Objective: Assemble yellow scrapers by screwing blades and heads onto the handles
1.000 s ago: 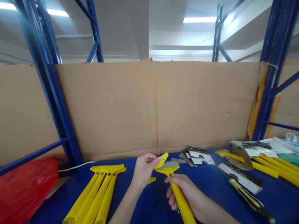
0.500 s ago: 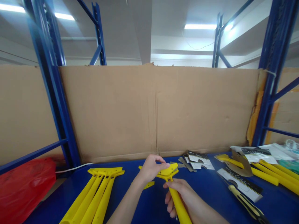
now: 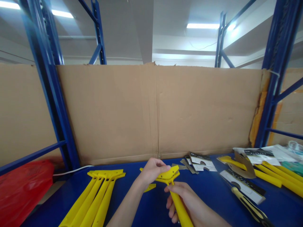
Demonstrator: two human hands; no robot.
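Note:
My right hand [image 3: 187, 194] is wrapped round the handle of a yellow plastic scraper [image 3: 179, 206], its wide head tilted up and away from me. A flat yellow cover plate [image 3: 172, 172] lies over that head, and my left hand [image 3: 151, 171] pinches its left end between thumb and fingers. My fingers hide part of the plate, so whether it sits flush cannot be told. Under my left wrist, another yellow plate [image 3: 150, 188] rests on the table. Several yellow scraper handles [image 3: 101, 189] lie side by side to the left.
Thin grey blades [image 3: 189, 165] and white-and-black blade packets [image 3: 203, 163] lie behind my right hand. Further right are a screwdriver [image 3: 247, 201], a long packet [image 3: 246, 186] and more yellow scrapers [image 3: 281, 176]. A red bag [image 3: 26, 192] sits far left; cardboard [image 3: 118, 113] walls the back.
Both hands keep the same hold on the scraper and plate. The view has shifted very slightly; nothing has been let go.

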